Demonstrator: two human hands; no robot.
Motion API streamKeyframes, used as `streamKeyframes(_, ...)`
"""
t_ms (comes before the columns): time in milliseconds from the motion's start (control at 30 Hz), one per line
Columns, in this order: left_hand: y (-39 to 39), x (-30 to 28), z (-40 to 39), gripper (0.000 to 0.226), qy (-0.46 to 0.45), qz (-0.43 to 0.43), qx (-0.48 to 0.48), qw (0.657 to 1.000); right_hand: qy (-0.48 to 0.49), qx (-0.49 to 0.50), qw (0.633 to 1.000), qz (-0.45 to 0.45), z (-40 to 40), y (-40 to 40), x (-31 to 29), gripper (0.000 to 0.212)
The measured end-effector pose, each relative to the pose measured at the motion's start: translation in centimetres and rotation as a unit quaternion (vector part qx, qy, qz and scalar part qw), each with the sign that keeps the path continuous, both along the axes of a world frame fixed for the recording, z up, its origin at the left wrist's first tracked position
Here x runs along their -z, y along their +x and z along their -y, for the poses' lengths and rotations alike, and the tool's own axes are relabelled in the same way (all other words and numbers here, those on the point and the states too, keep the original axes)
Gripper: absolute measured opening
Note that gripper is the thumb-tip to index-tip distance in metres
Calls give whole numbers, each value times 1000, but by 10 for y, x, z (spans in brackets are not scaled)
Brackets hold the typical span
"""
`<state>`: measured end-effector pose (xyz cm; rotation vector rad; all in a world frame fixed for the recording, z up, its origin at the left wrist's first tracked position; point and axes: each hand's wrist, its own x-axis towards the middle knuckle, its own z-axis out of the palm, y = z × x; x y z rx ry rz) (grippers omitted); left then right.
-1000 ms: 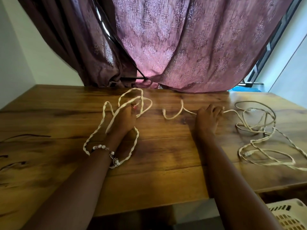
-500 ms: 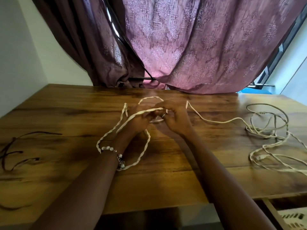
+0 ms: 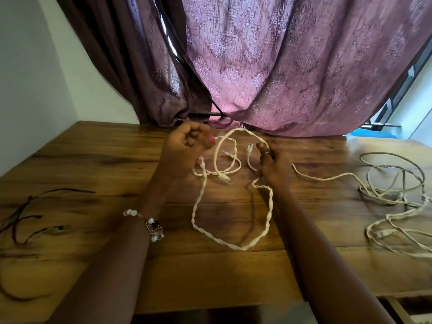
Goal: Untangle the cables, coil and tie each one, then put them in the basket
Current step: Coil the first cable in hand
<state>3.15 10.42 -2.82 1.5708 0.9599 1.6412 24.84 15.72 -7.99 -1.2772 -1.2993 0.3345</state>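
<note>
Our left hand (image 3: 187, 143) and right hand (image 3: 272, 160), each closed on the cream cable (image 3: 233, 246), have drawn apart since a moment ago, spreading a loop above the table (image 3: 93, 160), so coiling looks underway.

Bare table (image 3: 233, 272) front — cable tangle (image 3: 395, 197) right

Daylight glows pink through the thin purple patterned curtain (image 3: 292, 66) behind my brown wooden bench (image 3: 93, 160). The bench top shines a little. My arms look dark and cast soft shadows. My hands look a bit blurry. The edges bend like a fishbowl.
</note>
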Motion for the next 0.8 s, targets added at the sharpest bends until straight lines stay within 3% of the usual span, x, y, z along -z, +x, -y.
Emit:
streamKeyframes(67,3,8,-2,41,-19,-92,34,995,16,-1,1000,19,1,0,-1,27)
streamKeyframes(167,11,15,-1,29,16,-313,57,948,-30,-14,998,48,-3,9,2,23)
streamKeyframes(233,10,15,-3,12,14,-331,58,942,-51,-22,997,53,-5,10,1,30)
streamKeyframes(267,7,15,-5,14,21,-319,52,946,-56,-24,997,48,-2,7,-2,35)
streamKeyframes(333,1,11,-6,14,16,-236,61,970,-39,-9,999,12,6,-5,-9,35)
streamKeyframes(433,-10,-4,-1,23,-50,6,86,995,-36,-49,998,-10,14,-23,-20,17)
streamKeyframes(533,-30,-11,-4,38,-78,225,114,964,-111,-168,979,32,13,-26,-33,11)
streamKeyframes(600,-42,-10,-8,44,-80,317,164,931,-147,-241,958,53,11,-30,-39,21)
streamKeyframes(700,-50,-4,-12,47,-92,398,231,883,-210,-298,929,70,9,-39,-37,60)
streamKeyframes(800,-47,0,-15,46,-99,414,250,870,-237,-302,907,175,11,-50,-30,64)
